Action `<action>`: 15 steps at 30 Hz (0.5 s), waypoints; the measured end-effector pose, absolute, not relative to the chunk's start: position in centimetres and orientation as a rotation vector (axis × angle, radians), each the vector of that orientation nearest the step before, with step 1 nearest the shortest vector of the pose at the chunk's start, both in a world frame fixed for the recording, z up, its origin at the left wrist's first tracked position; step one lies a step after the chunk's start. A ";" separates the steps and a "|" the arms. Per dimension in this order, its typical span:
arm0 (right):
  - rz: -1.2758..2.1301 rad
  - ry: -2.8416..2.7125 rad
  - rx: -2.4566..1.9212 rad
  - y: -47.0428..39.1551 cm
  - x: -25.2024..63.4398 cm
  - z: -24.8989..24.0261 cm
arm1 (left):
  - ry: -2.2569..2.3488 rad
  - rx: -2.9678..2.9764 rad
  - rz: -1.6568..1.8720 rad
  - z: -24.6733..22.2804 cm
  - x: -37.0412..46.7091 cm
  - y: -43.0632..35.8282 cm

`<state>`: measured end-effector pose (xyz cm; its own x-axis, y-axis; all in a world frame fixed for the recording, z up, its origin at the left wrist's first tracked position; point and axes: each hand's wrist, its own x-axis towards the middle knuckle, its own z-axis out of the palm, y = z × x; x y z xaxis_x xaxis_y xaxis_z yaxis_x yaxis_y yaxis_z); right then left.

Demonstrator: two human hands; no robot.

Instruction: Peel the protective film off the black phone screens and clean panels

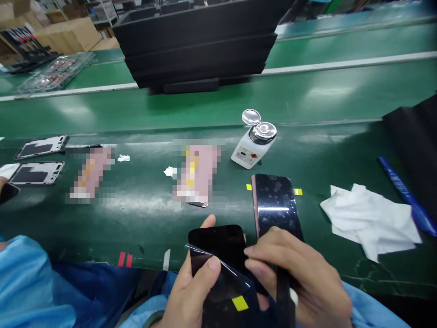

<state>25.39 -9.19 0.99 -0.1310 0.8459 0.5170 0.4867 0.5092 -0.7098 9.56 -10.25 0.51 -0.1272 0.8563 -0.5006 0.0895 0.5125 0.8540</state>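
Observation:
My left hand point(196, 287) is wrapped round a black smartphone point(218, 237), its thumb on the front. A clear protective film point(235, 278) with a yellow tab point(240, 303) is partly lifted off the glass. My right hand point(297, 273) is closed at the phone's right edge, thumb and forefinger almost together. A black strip-like handle point(285, 296) runs down under its fingers; its kind is not clear. Just beyond that hand lies another dark phone point(275, 200), screen up, with yellow tabs at both sides. Farther back stands a white dispenser bottle point(251, 148), its metal lid flipped up.
Two pink, pixelated pieces point(201, 168) lie left of centre. White wipes point(372, 218) and a blue packet point(406, 193) are at right. Black trays point(201, 45) are stacked at the back. At left, a co-worker's sleeve point(30, 282) shows near open phone housings point(37, 173).

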 end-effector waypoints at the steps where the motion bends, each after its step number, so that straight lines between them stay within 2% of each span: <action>1: 0.442 -1.763 -1.174 -9.0 25.4 1.0 | 1.497 0.766 0.792 0.2 9.5 -10.5; 5: 0.457 -1.740 -1.262 -8.9 25.3 0.6 | 1.307 0.630 0.798 0.0 8.4 -9.9; 15: 0.529 -1.673 -1.280 -8.8 25.3 -0.1 | 1.293 0.613 0.801 -0.5 8.9 -10.3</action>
